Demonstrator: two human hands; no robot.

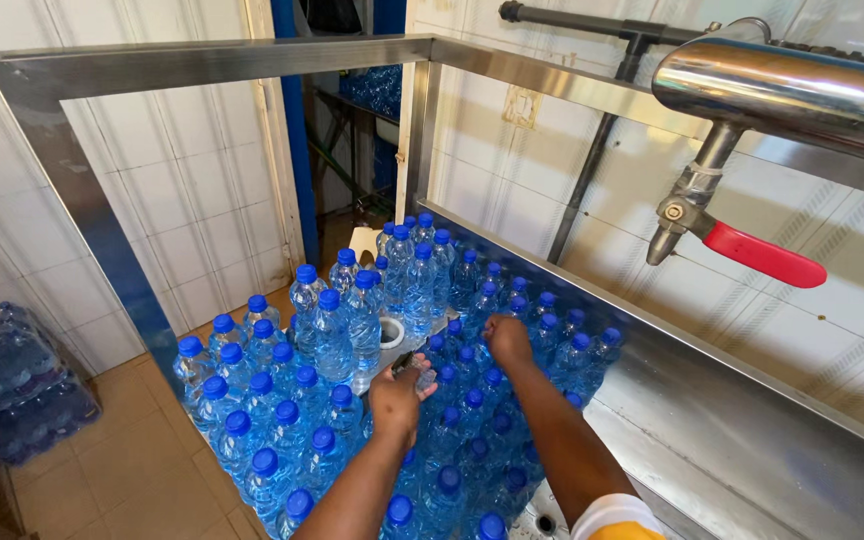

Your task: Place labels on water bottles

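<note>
Several clear water bottles with blue caps (332,335) stand packed together on a steel counter (712,440). My left hand (397,395) is closed around a small dark and clear object above the bottle caps near the middle of the group. My right hand (505,338) rests fingers-down on the cap of a bottle further back. A white tape roll (391,331) lies among the bottles just beyond my left hand.
A steel pipe with a red-handled tap (742,245) hangs at the upper right. A steel frame (82,180) borders the counter on the left and top. Shrink-wrapped bottle packs (12,385) sit on the tiled floor at far left.
</note>
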